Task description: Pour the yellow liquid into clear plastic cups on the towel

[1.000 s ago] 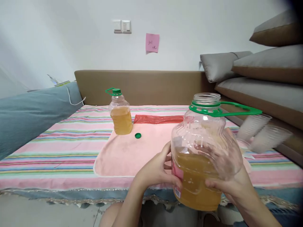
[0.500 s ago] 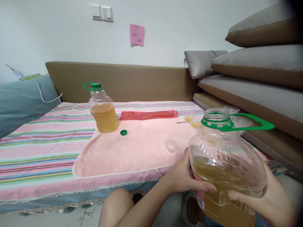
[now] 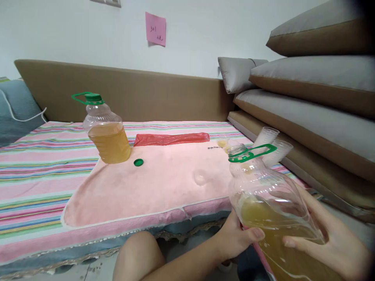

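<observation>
Between both hands I hold a large clear plastic bottle [image 3: 272, 187], uncapped, with yellow liquid in it and a green handle ring on its neck. It tilts to the left. My left hand [image 3: 237, 238] is closed around its left side; my right hand [image 3: 328, 238] grips its right side. Left of the bottle a small clear cup [image 3: 200, 177] stands on the pink cloth [image 3: 164, 195]. A green cap [image 3: 138, 162] lies farther left. Beyond the bottle's neck is a cup with yellow liquid [image 3: 222, 143], and others there are partly hidden.
A second bottle [image 3: 109, 136], capped green, stands at the left with yellow liquid. A flat red plastic bag [image 3: 172, 138] lies at the back. Stacks of clear cups [image 3: 265, 136] lean by the piled cushions [image 3: 310, 105] on the right. A pink note [image 3: 156, 29] hangs on the wall.
The held bottle has gone from nearly upright to tilted left, and its liquid has shifted. My hands stay on it. The view has swung a little to the right.
</observation>
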`<state>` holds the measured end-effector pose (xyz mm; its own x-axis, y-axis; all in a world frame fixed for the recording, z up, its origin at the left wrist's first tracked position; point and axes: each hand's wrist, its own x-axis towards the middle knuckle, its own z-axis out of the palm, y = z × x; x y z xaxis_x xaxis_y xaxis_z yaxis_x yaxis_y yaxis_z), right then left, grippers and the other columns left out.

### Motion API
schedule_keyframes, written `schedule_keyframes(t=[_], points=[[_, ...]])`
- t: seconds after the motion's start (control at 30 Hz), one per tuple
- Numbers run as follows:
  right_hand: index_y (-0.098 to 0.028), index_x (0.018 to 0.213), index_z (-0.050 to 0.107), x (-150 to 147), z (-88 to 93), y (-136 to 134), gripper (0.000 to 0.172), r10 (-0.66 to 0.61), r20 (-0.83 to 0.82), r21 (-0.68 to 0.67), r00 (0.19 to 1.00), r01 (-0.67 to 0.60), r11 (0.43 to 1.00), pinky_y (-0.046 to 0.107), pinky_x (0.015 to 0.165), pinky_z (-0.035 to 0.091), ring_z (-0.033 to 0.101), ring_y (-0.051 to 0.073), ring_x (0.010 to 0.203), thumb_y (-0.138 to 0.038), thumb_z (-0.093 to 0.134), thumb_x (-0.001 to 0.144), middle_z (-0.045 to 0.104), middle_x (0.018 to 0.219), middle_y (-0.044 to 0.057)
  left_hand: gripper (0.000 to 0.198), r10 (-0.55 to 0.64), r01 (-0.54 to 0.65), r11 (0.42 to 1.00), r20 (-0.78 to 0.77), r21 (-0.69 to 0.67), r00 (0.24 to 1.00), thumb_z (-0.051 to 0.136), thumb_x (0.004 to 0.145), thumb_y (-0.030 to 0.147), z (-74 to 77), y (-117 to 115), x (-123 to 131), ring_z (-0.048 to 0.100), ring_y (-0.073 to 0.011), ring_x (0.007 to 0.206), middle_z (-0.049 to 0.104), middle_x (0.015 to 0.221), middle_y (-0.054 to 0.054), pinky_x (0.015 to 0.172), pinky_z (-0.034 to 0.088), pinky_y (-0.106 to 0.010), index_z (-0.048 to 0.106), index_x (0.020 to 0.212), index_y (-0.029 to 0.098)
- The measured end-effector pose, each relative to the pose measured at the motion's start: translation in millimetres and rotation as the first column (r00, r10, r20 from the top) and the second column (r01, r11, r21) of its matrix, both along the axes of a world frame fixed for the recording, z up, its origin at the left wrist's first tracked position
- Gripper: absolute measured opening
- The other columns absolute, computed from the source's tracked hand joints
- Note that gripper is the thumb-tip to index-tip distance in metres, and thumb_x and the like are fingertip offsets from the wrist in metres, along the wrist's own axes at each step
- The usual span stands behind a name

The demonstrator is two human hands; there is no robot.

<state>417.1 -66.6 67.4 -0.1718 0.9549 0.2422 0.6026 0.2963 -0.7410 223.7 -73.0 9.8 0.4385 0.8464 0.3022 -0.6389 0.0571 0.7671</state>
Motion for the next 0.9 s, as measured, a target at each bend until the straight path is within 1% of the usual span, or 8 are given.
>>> schedule_keyframes(t=[0.1, 0.2, 0.27, 0.33, 0.47, 0.63, 0.8, 0.9], points=[[-0.036, 0.155, 0.024, -0.3, 3.0, 0.1, 0.105, -0.002, 0.01, -0.045, 1.0, 0.002, 0.999, 0.046, 0.109, 0.038, 0.037, 0.036, 0.141, -0.051, 0.077, 0.066, 0.039, 0.158, 0.004, 0.082, -0.018, 0.019, 0.999, 0.008, -0.046, 1.0, 0.069, 0.067, 0.073, -3.9, -3.9, 5.9, 0.06, -0.0367, 0.118, 0.065, 0.123, -0.019, 0.106, 0.04, -0.055, 0.059, 0.124, 0.016], [-0.037, 0.155, 0.025, -3.0, 7.3, 1.4, 0.104, 0.02, 0.009, -0.087, 1.0, -0.019, 0.996, 0.044, 0.107, 0.041, 0.035, 0.035, 0.143, -0.049, 0.078, 0.067, 0.037, 0.159, 0.002, 0.091, 0.003, -0.003, 0.994, -0.001, -0.106, 1.0, 0.067, 0.063, 0.078, -13.0, -5.4, 11.5, 0.06, -0.0373, 0.117, 0.063, 0.127, -0.019, 0.104, 0.042, -0.056, 0.054, 0.132, 0.019], [-0.036, 0.155, 0.024, -4.0, 10.5, 2.9, 0.106, 0.039, 0.024, -0.113, 0.999, -0.036, 0.993, 0.043, 0.109, 0.039, 0.034, 0.034, 0.144, -0.046, 0.079, 0.066, 0.035, 0.16, 0.002, 0.097, 0.018, -0.023, 0.988, -0.033, -0.15, 0.999, 0.065, 0.061, 0.081, -21.3, -5.5, 15.2, 0.062, -0.0373, 0.113, 0.065, 0.123, -0.018, 0.098, 0.046, -0.056, 0.051, 0.135, 0.02], [-0.033, 0.156, 0.022, -5.0, 13.6, 4.7, 0.107, 0.05, 0.048, -0.148, 0.998, -0.042, 0.988, 0.043, 0.111, 0.036, 0.033, 0.033, 0.144, -0.045, 0.079, 0.067, 0.034, 0.16, 0.003, 0.1, 0.021, -0.035, 0.982, -0.075, -0.186, 0.997, 0.063, 0.059, 0.084, -29.5, -5.5, 18.8, 0.065, -0.0368, 0.104, 0.068, 0.114, -0.018, 0.091, 0.05, -0.055, 0.051, 0.134, 0.019], [-0.029, 0.157, 0.021, -9.9, 20.0, 8.2, 0.107, 0.069, 0.086, -0.202, 0.994, -0.05, 0.978, 0.043, 0.112, 0.033, 0.038, 0.032, 0.143, -0.049, 0.078, 0.068, 0.035, 0.16, 0.006, 0.102, 0.038, -0.058, 0.973, -0.091, -0.225, 0.995, 0.059, 0.057, 0.089, -41.3, -5.9, 25.7, 0.068, -0.0334, 0.088, 0.07, 0.102, -0.016, 0.076, 0.055, -0.049, 0.054, 0.129, 0.018], [-0.028, 0.156, 0.025, -18.2, 26.4, 12.3, 0.106, 0.082, 0.088, -0.237, 0.993, -0.06, 0.97, 0.045, 0.112, 0.034, 0.045, 0.033, 0.139, -0.051, 0.078, 0.068, 0.04, 0.157, 0.008, 0.108, 0.084, -0.112, 0.957, -0.114, -0.268, 0.99, 0.054, 0.054, 0.093, -48.7, -7.1, 31.0, 0.069, -0.0302, 0.079, 0.07, 0.105, -0.018, 0.066, 0.054, -0.042, 0.054, 0.129, 0.015], [-0.028, 0.154, 0.031, -21.1, 26.8, 19.6, 0.106, 0.106, 0.067, -0.216, 0.992, -0.089, 0.972, 0.047, 0.109, 0.04, 0.046, 0.036, 0.137, -0.045, 0.082, 0.063, 0.043, 0.154, 0.01, 0.109, 0.075, -0.121, 0.938, -0.151, -0.325, 0.986, 0.052, 0.053, 0.095, -53.1, -6.2, 32.2, 0.069, -0.0266, 0.074, 0.071, 0.105, -0.018, 0.055, 0.049, -0.031, 0.054, 0.127, 0.015], [-0.025, 0.154, 0.032, -23.6, 27.2, 22.8, 0.104, 0.121, 0.063, -0.223, 0.991, -0.104, 0.969, 0.047, 0.111, 0.037, 0.046, 0.034, 0.137, -0.046, 0.081, 0.065, 0.042, 0.155, 0.011, 0.109, 0.069, -0.112, 0.93, -0.134, -0.351, 0.989, 0.052, 0.052, 0.095, -55.0, -5.6, 33.2, 0.069, -0.0258, 0.072, 0.071, 0.105, -0.018, 0.052, 0.047, -0.029, 0.056, 0.125, 0.015]])
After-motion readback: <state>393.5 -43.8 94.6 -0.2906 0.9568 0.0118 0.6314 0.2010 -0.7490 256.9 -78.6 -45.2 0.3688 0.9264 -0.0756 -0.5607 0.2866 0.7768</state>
